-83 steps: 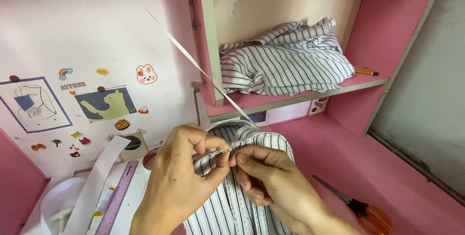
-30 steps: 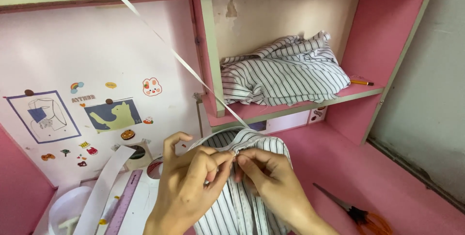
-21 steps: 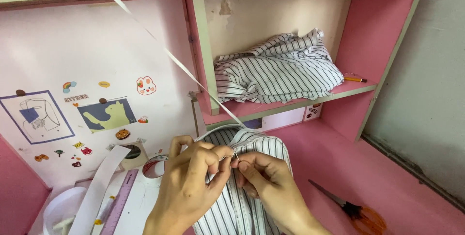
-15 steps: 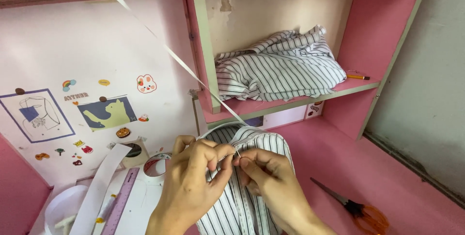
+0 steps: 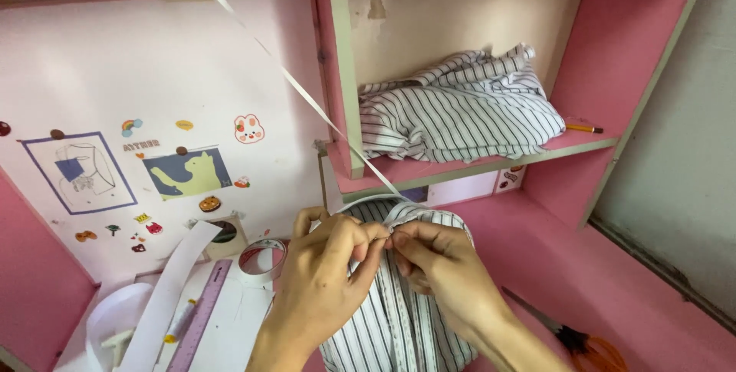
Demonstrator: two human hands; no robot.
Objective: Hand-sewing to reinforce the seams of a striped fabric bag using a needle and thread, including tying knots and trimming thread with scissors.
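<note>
- I see my left hand and my right hand meeting at the top of a striped shirt that lies on the pink desk, directly below me.
- The fingertips of both hands are pressed together, thumb against forefinger, pinching the shirt's collar edge at the neck; the 2 pinches nearly touch each other.
- A thin white strip runs from the upper left of the view diagonally down to the collar, ending just by my fingertips. I cannot tell which hand grips it, if either.
- Left of the shirt lie a roll of clear tape, a purple ruler and a wider white band curling across white sheets.
- To my right, near the desk's front, lie orange-handled scissors, well apart from my hands.
- On the shelf above sits a second striped garment, bundled up, with a pencil just beside it.
- The white back panel on the left carries small stickers and 2 drawings.
</note>
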